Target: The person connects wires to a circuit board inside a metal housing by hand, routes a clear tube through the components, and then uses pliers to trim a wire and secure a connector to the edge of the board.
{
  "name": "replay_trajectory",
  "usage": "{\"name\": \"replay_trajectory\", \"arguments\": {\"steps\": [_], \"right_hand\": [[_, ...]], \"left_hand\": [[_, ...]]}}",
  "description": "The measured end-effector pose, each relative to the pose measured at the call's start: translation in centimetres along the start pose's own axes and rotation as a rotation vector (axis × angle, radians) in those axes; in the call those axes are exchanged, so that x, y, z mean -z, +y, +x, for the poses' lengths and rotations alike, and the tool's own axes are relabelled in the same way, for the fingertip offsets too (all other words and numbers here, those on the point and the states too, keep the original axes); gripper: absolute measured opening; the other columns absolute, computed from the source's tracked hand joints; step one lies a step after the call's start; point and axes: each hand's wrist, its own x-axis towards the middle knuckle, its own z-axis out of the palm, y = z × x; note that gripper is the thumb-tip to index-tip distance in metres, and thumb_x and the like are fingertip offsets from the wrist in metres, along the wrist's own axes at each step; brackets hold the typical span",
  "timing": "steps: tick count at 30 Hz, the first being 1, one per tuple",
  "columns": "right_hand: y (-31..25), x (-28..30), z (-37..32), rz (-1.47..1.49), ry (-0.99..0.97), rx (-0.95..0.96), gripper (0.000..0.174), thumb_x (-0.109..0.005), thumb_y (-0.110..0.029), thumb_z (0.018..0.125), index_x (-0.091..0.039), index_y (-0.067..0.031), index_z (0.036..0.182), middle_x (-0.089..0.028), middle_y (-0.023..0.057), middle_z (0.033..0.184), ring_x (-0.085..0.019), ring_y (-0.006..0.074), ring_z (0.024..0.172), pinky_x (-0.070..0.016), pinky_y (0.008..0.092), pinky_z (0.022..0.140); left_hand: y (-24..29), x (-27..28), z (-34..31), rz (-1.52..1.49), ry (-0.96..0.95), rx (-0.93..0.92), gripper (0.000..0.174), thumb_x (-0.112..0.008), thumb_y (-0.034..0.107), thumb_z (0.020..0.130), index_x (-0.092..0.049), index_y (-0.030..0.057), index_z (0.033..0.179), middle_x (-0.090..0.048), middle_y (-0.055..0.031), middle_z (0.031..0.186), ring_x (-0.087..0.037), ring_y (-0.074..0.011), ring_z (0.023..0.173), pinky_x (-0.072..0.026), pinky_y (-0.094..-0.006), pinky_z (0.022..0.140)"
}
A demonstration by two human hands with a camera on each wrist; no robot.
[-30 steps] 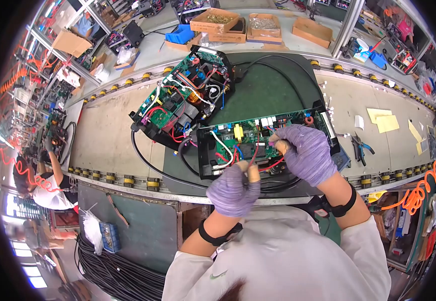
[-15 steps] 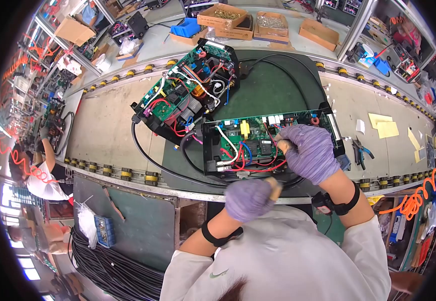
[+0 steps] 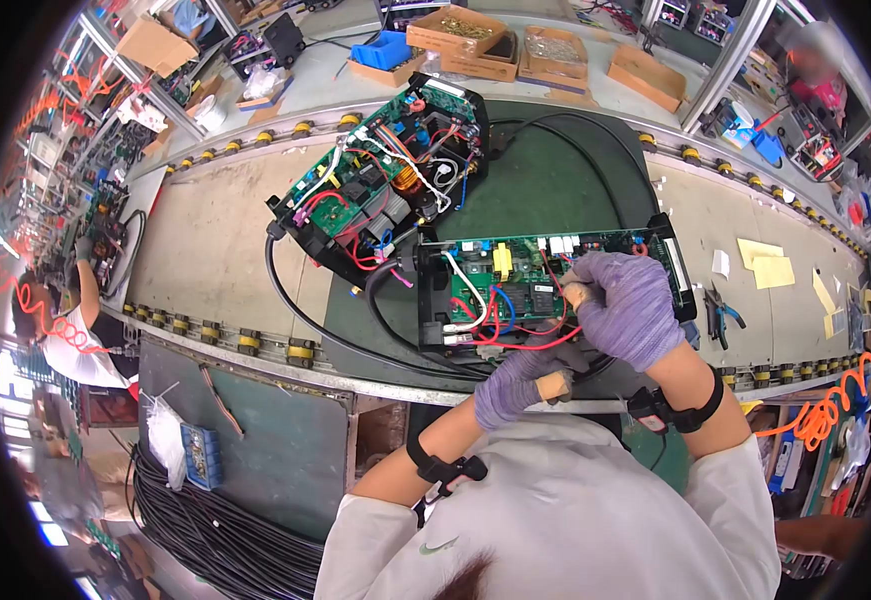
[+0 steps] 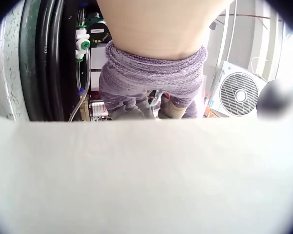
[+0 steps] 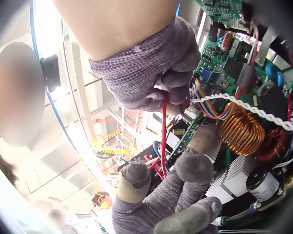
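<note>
The right hand (image 3: pixel 633 308), in a purple glove with bare-looking fingertips, is over the right part of the nearer circuit unit (image 3: pixel 503 262). In the right wrist view the right hand (image 5: pixel 149 73) pinches a red wire (image 5: pixel 163 139) with curled fingers. Below it the gloved left hand (image 5: pixel 161 207) has its thumb and fingers spread around the wires, beside a copper coil (image 5: pixel 241 129). From the head, the left hand (image 3: pixel 523 385) is at the unit's near edge, under a long red wire (image 3: pixel 515 346). White cloth hides much in the left wrist view, below the left hand (image 4: pixel 151 80).
A second open circuit unit (image 3: pixel 375 190) stands behind on the left, with a black cable (image 3: pixel 300 312) looping from it. Pliers (image 3: pixel 723 318) and yellow paper (image 3: pixel 772 271) lie at right. Across the line are cardboard trays (image 3: pixel 645 75) and a blue bin (image 3: pixel 381 50).
The left hand has let go of the wires, swung back towards the body, then reached forward again below the unit with fingers extended. The right hand has stayed at its place on the unit.
</note>
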Motion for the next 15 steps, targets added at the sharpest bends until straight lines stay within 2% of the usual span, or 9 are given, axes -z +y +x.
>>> {"name": "replay_trajectory", "arguments": {"steps": [3, 6, 9, 13, 14, 15], "right_hand": [[0.2, 0.0, -0.1, 0.030, 0.023, -0.002, 0.008, -0.066, -0.011, 0.074, -0.068, -0.0069, 0.081, -0.067, 0.0139, 0.076, -0.065, 0.0340, 0.072, -0.0512, 0.0417, 0.064], [0.0, 0.0, -0.1, 0.006, -0.013, 0.004, 0.009, -0.067, -0.010, 0.073, -0.068, -0.0074, 0.082, -0.067, 0.0141, 0.077, -0.066, 0.0331, 0.073, -0.0515, 0.0412, 0.064], [-0.4, -0.1, -0.3, -0.059, -0.005, 0.030, 0.011, -0.067, -0.011, 0.073, -0.068, -0.0086, 0.084, -0.067, 0.0135, 0.077, -0.065, 0.0328, 0.072, -0.0515, 0.0413, 0.064], [-0.9, -0.9, -0.4, -0.136, 0.101, 0.144, 0.016, -0.067, -0.010, 0.071, -0.067, -0.0108, 0.086, -0.065, 0.0108, 0.078, -0.064, 0.0319, 0.073, -0.0515, 0.0406, 0.065], [-1.6, -0.2, -0.2, -0.212, 0.021, 0.081, 0.019, -0.067, -0.009, 0.067, -0.067, -0.0117, 0.086, -0.064, 0.0089, 0.081, -0.064, 0.0305, 0.076, -0.0517, 0.0396, 0.066], [-1.8, -0.1, -0.2, -0.278, 0.076, 0.122, 0.021, -0.067, -0.007, 0.065, -0.067, -0.0120, 0.085, -0.063, 0.0085, 0.086, -0.063, 0.0297, 0.081, -0.0518, 0.0394, 0.068]], "left_hand": [[-0.1, 0.2, 0.1, -0.148, -0.110, -0.001, 0.044, -0.066, 0.031, 0.088, -0.053, 0.0013, 0.118, -0.059, -0.0071, 0.079, -0.055, -0.0135, 0.071, -0.0446, -0.0282, 0.063], [0.2, -0.1, 0.0, -0.146, -0.077, 0.014, 0.047, -0.067, 0.035, 0.088, -0.053, 0.0012, 0.117, -0.059, -0.0078, 0.076, -0.055, -0.0142, 0.069, -0.0441, -0.0284, 0.062], [0.3, 0.1, 0.1, -0.150, -0.080, 0.019, 0.050, -0.072, 0.039, 0.084, -0.056, -0.0002, 0.110, -0.058, -0.0086, 0.087, -0.059, -0.0177, 0.074, -0.0477, -0.0305, 0.062], [0.7, -0.2, 0.2, -0.166, -0.085, 0.010, 0.045, -0.071, 0.039, 0.085, -0.057, 0.0004, 0.104, -0.058, -0.0084, 0.085, -0.059, -0.0180, 0.073, -0.0477, -0.0312, 0.064], [0.6, -0.2, 0.1, -0.161, -0.087, 0.002, 0.044, -0.071, 0.038, 0.085, -0.058, 0.0005, 0.103, -0.058, -0.0085, 0.085, -0.059, -0.0180, 0.073, -0.0476, -0.0313, 0.064], [0.4, 0.0, 0.1, -0.152, -0.088, -0.010, 0.043, -0.071, 0.038, 0.086, -0.058, 0.0006, 0.101, -0.058, -0.0086, 0.084, -0.059, -0.0180, 0.073, -0.0476, -0.0314, 0.064]]}}
